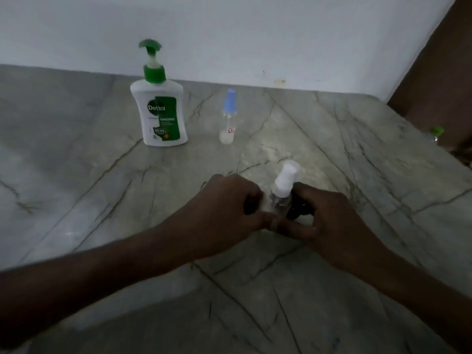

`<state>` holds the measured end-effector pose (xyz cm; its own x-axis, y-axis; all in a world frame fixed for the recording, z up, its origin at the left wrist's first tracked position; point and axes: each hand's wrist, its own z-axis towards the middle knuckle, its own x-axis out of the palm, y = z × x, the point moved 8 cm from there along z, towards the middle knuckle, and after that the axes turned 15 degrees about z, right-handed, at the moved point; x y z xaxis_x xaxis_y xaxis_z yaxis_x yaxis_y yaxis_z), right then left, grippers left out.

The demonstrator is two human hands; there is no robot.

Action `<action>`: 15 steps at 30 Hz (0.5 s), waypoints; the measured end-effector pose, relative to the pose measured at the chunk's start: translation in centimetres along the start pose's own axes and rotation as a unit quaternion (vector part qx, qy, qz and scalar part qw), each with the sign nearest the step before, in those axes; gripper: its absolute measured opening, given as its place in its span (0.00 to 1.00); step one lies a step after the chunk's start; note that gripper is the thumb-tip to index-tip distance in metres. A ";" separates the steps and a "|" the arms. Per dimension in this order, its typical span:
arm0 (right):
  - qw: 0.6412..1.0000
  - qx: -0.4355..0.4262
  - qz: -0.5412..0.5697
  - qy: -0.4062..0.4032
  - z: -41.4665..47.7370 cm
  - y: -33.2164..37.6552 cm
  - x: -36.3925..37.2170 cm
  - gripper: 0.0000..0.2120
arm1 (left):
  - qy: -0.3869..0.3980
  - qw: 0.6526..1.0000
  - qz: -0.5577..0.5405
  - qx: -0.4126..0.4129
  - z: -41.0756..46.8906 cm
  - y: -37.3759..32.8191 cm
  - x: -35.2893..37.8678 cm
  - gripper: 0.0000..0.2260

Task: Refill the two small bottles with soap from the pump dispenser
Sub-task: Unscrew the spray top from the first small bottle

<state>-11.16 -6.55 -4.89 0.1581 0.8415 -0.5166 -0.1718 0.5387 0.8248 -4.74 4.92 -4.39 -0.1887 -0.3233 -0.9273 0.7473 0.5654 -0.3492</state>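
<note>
Two bare forearms come in from the bottom corners, at 7 and 5 o'clock, and meet at the middle of the counter (76, 190). The left hand (229, 200) has its fingers curled round the left side of the white-capped bottle (282, 192); the right hand (329, 218) curls its fingers against the bottle's right side, so both hands grip it, with the thumbs touching in front of its lower part. The bottle stands between the hands, tilted a little toward 1 o'clock, and its white cap sticks up above the knuckles. Its base is hidden by the thumbs, so whether it rests on the counter cannot be told. A dark patch lies between the right fingers and the bottle; what it is cannot be made out. From the hands, the blue-capped bottle (228, 118) stands upright at 11 o'clock, well apart from them, clear-walled with a little pale liquid at the bottom and a small label on its side. The dispenser (161, 113) stands upright at 10 o'clock, farther off, just left of the blue-capped bottle and not touching it; it is white with a green pump and a green label. The counter is grey-green veined stone and runs back to a pale wall (255, 34). At 2 o'clock, by the counter's right edge, a green cap (436, 131) shows, blurred.
</note>
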 end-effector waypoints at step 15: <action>0.994 0.062 -0.073 -0.053 -4.3 2.5 -2.8 0.24 | -0.150 0.971 -0.103 -0.158 -5.9 -4.4 -2.2 0.39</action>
<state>-16.21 -7.40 -2.36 0.2761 0.7414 -0.6117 -0.0183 0.6404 0.7679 -11.39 7.64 -1.57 -0.0833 -0.6336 -0.7692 0.4716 0.6549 -0.5905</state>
